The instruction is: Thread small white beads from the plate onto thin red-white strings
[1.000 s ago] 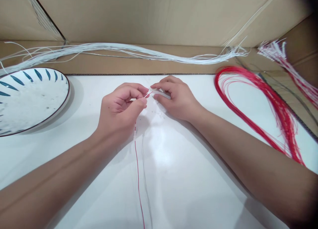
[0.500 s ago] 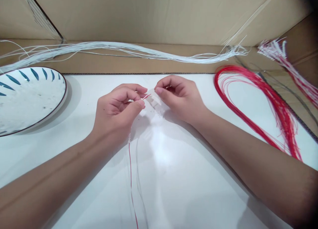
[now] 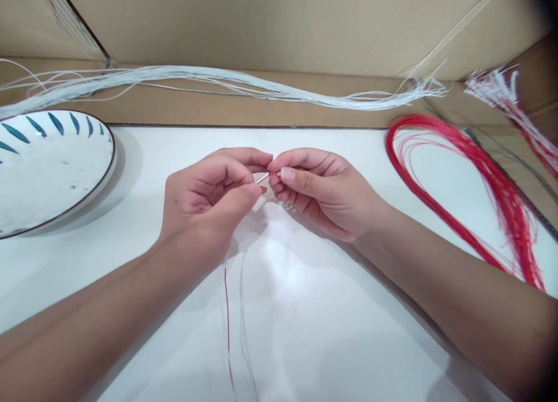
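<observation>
My left hand (image 3: 213, 195) is closed in a pinch on a thin red and white cord (image 3: 262, 178), whose short end sticks out past the thumb. Below the wrist, the cord's red tail hangs down toward the front of the table. My right hand (image 3: 320, 189) has come up against the left fingertips and is closed at the cord's end. A tiny pale bead (image 3: 279, 173) shows between its thumb and forefinger, touching the cord; the fingers partly hide it. Behind the right fingers, several small clear beads (image 3: 288, 206) lie on the white tabletop (image 3: 305, 332).
On the left stands a plate (image 3: 56, 123) with blue leaf marks, holding a layer of small pale bits. A bundle of white cords (image 3: 209, 76) lies along the cardboard ledge at the back. A looped red cord bundle (image 3: 483, 163) and a red-white bundle (image 3: 518, 114) are at right.
My right hand has moved left and down from the tabletop beads to the cord's end, bringing its fingertips against the left hand's. The left hand keeps its pinch on the cord.
</observation>
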{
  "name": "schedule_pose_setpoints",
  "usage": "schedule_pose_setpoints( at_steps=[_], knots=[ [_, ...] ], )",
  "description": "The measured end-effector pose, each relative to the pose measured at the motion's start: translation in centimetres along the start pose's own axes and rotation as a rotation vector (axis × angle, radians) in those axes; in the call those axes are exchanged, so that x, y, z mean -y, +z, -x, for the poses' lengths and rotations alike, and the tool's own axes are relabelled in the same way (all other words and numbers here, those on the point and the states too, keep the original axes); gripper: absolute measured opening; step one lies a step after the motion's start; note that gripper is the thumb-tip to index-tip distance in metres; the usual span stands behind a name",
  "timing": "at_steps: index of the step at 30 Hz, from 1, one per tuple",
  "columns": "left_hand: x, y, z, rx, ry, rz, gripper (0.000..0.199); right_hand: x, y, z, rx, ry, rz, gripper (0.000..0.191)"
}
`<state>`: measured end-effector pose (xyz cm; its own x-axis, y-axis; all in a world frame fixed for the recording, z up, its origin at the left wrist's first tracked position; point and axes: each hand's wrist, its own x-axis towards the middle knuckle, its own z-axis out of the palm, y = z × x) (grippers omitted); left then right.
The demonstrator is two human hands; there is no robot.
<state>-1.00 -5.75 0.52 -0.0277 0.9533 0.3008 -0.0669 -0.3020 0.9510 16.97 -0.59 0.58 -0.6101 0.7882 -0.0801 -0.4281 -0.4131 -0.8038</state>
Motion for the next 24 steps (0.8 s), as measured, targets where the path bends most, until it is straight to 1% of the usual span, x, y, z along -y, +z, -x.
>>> schedule_pose_setpoints(
  at_steps=[4,8,13,20,24],
  knots=[
    [-0.12,0.02,0.07,0.012,-0.015,-0.002,0.022,0.08,-0.02,0.04,-0.002,-0.011,0.003,0.009],
    [-0.14,0.06,0.1,0.024,0.005,-0.004,0.022,0.04,-0.11,0.04,0.001,-0.023,0.0,0.01],
    [-0.32,0.18,0.23,0.028,0.0,-0.036,0.021,-0.02,-0.34,-0.02,0.008,-0.025,-0.011,0.01],
    [-0.46,0.26,0.32,0.033,0.017,-0.103,0.02,-0.08,-0.23,-0.05,-0.016,-0.026,-0.006,0.011],
    [-0.5,0.29,0.29,0.034,0.008,-0.102,0.021,-0.08,-0.23,-0.02,-0.017,-0.026,0.003,0.012]
  ],
)
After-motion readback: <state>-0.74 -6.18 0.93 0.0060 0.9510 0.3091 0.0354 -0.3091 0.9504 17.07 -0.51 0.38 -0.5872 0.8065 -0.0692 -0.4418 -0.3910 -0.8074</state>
